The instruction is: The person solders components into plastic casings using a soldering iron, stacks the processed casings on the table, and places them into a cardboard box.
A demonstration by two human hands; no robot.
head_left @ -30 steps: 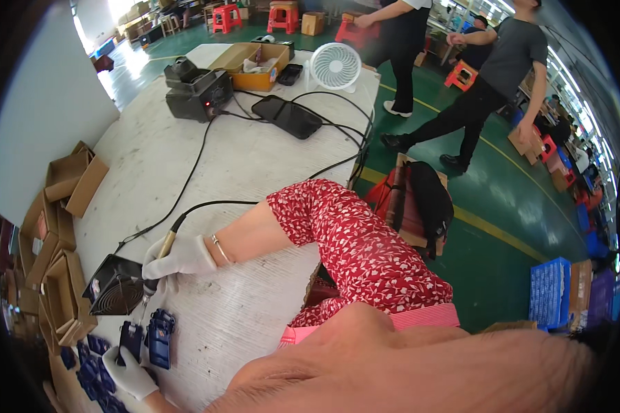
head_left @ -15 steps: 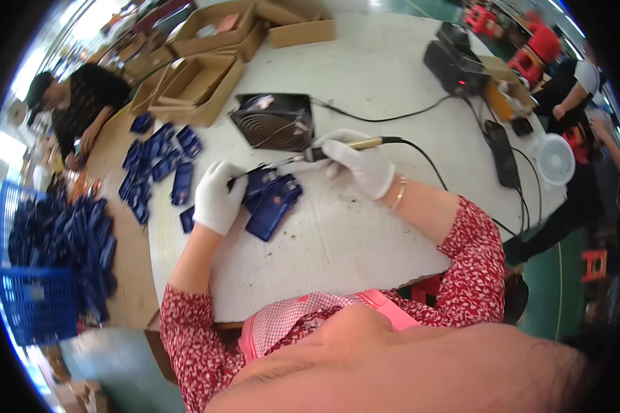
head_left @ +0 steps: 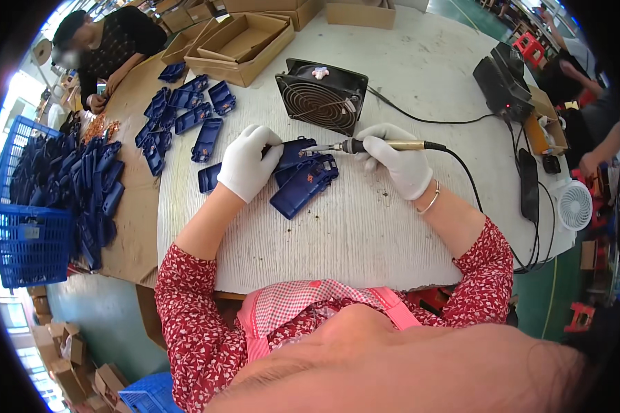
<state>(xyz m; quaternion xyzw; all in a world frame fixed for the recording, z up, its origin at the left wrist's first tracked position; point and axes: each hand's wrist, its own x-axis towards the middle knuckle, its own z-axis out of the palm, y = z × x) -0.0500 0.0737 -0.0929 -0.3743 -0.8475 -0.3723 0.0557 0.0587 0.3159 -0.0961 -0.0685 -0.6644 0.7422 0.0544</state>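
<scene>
My right hand [head_left: 401, 164], in a white glove, is closed around a soldering iron [head_left: 408, 145] with a gold-coloured handle. Its metal tip points left and reaches a small blue plastic shell [head_left: 293, 147], seemingly touching it. White-gloved too, my left hand [head_left: 249, 164] pinches that shell at its left end; the fingertips are partly hidden. Just below, more blue shells [head_left: 297, 195] overlap on the table, with small orange-copper parts inside. Another blue shell [head_left: 209, 178] lies beside my left wrist.
A black square fan [head_left: 322, 100] stands behind my hands. The iron's cable runs right, near a black powered unit [head_left: 503, 86] and a white round fan [head_left: 574, 205]. Several blue shells [head_left: 206, 140] lie left, by cardboard trays [head_left: 244, 69]. A blue basket [head_left: 33, 248] and a co-worker [head_left: 120, 45] are farther left.
The whole view has shifted, so the table and its things appear farther right and mostly higher. Both hands keep their grips, with the iron's tip still at the shell.
</scene>
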